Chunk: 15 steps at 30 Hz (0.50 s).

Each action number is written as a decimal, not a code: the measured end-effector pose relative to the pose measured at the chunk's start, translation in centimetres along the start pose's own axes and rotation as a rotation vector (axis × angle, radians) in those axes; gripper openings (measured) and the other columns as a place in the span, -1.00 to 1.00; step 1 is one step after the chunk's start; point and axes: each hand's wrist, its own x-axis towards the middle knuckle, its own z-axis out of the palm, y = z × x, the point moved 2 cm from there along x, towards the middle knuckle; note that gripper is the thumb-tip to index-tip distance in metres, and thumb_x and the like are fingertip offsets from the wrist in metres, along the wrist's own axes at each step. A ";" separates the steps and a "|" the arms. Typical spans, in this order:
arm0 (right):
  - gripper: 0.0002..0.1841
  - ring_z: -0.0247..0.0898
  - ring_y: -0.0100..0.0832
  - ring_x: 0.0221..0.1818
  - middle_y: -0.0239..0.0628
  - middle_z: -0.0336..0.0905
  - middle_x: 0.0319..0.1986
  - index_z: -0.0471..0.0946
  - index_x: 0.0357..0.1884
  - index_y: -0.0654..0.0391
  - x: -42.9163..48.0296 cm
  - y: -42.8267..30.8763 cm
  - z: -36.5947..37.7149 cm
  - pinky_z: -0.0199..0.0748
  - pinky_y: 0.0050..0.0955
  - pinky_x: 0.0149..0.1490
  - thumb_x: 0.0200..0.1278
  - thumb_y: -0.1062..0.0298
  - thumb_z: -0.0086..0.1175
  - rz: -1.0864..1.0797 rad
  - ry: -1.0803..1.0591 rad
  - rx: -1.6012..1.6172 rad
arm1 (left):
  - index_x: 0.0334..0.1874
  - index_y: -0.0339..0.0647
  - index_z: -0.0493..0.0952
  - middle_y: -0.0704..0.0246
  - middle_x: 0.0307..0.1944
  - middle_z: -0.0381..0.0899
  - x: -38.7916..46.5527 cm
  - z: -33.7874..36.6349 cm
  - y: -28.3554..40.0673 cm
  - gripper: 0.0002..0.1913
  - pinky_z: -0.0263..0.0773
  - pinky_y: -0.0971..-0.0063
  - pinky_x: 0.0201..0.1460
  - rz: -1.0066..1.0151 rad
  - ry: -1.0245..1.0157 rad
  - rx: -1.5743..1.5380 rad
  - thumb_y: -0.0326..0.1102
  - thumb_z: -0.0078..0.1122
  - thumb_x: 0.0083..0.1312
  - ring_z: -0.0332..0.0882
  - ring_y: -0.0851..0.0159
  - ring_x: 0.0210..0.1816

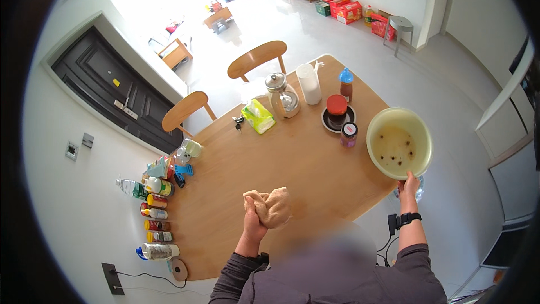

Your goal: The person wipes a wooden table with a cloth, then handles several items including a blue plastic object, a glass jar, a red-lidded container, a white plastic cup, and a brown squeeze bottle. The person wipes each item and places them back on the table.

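A folded tan cloth is bunched in my left hand, above the near part of the wooden table. My right hand grips the near rim of a pale yellow-green plastic basin at the table's right edge. Several small dark spots show on the basin's yellowish bottom; whether it holds water I cannot tell. Left of the basin stand a purple-toned jar with a dark lid and a red-lidded jar on a dark dish.
Toward the far edge are a blue-topped bottle, a paper towel roll, a glass kettle, a tissue pack and keys. Bottles and seasoning jars line the left wall. Two wooden chairs stand beyond the table.
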 end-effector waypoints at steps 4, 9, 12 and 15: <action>-0.42 0.45 -0.40 -0.68 -0.25 0.57 -0.47 0.44 -0.06 0.20 -1.3 0.9 -0.5 0.40 -0.51 -0.63 0.28 -0.22 0.04 0.066 -0.117 -0.026 | 0.03 -0.14 0.41 0.33 -0.01 0.51 0.1 0.9 -0.1 -0.46 0.45 0.23 0.21 -0.018 0.002 -0.022 0.22 -0.32 0.50 0.49 0.21 0.08; -0.32 0.49 -0.43 -0.61 -0.21 0.61 -0.40 0.40 0.06 0.15 -7.8 2.5 0.1 0.42 -0.48 -0.60 0.32 -0.35 -0.06 0.215 -0.226 -0.240 | 0.03 -0.13 0.41 0.34 0.01 0.49 0.3 1.1 0.7 -0.48 0.43 0.25 0.22 -0.052 0.017 0.034 0.21 -0.28 0.49 0.47 0.25 0.09; -0.50 0.55 -0.45 -0.50 -0.18 0.64 -0.29 0.45 0.06 0.14 -14.2 2.8 5.3 0.51 -0.50 -0.50 0.37 -0.12 0.05 0.011 -0.705 -0.620 | 0.02 -0.12 0.41 0.37 0.01 0.48 1.0 0.2 1.0 -0.47 0.42 0.25 0.22 -0.092 0.011 0.068 0.24 -0.26 0.48 0.47 0.27 0.08; -0.47 0.58 -0.36 -0.07 -0.17 0.57 0.01 0.41 0.21 0.11 -22.0 2.8 12.1 0.62 -0.40 -0.11 0.36 -0.02 0.12 -0.073 -1.202 -0.567 | 0.04 -0.09 0.41 0.40 0.03 0.47 2.2 0.4 1.0 -0.42 0.38 0.27 0.25 -0.105 -0.223 0.107 0.31 -0.28 0.44 0.47 0.28 0.09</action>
